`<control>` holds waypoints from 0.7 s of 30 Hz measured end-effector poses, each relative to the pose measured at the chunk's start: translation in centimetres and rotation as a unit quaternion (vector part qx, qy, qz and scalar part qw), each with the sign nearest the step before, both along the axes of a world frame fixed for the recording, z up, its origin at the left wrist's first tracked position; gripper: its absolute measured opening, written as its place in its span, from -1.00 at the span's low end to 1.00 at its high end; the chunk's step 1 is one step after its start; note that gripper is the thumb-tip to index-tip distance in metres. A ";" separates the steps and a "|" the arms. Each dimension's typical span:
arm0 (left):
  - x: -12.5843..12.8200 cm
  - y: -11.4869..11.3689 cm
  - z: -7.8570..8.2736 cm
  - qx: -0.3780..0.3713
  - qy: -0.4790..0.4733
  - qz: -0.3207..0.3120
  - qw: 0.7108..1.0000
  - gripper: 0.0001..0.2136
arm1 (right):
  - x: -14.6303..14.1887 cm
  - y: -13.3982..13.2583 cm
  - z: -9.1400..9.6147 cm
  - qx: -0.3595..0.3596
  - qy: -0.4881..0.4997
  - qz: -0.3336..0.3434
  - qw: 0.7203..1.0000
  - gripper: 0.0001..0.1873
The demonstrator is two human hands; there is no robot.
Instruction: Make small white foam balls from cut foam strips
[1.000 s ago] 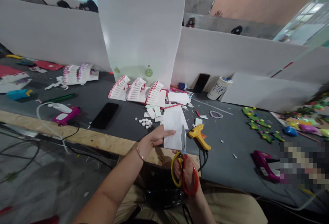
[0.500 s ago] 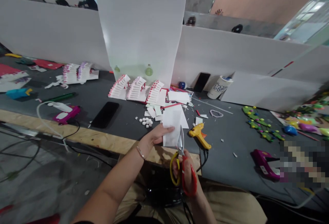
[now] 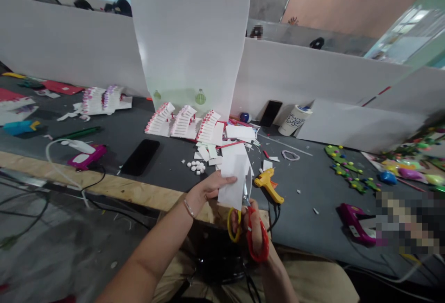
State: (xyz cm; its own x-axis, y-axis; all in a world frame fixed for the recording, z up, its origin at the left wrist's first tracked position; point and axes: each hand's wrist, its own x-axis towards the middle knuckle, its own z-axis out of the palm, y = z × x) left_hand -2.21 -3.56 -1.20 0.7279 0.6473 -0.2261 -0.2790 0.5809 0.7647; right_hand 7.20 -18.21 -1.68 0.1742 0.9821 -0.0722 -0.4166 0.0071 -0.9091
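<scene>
My left hand (image 3: 216, 185) pinches a white sheet of paper (image 3: 231, 190) at its left edge, thumb lying on top. The paper is held above the front edge of the table. In my right hand (image 3: 254, 229) is a pair of scissors (image 3: 258, 242) with one red and one yellow handle loop. Its blades lie along the paper's right edge, partly hidden behind the sheet. Just beyond the paper are white paper offcuts (image 3: 207, 151) and a cluster of small white pellets (image 3: 198, 167). A yellow glue gun (image 3: 268, 185) rests right of the scissors.
Three small stepped white models (image 3: 182, 121) stand before an upright white board (image 3: 191, 48). A black phone (image 3: 141, 157) and a magenta glue gun (image 3: 86, 155) lie to the left. Farther right are a paper cup (image 3: 295, 119), green decorated pieces (image 3: 351, 169) and another magenta tool (image 3: 354, 224).
The scissor handles have spread wider apart, and the paper has shifted slightly downward and to the left against the blades. My left hand keeps its grip on the sheet.
</scene>
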 end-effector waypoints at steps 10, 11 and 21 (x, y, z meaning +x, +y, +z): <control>0.1 -0.1 0.1 -0.017 -0.019 -0.017 1.000 -0.53 | 0.2 1.0 -0.9 0.050 -0.058 -0.025 0.997 -0.52; 0.1 -0.1 0.2 -0.017 -0.017 -0.018 1.000 -0.54 | 0.1 1.0 -0.9 0.052 -0.058 -0.033 0.996 -0.52; 0.2 -0.2 0.2 -0.007 -0.010 -0.013 1.000 -0.53 | -0.6 1.1 -0.2 0.062 -0.009 -0.052 0.997 -0.55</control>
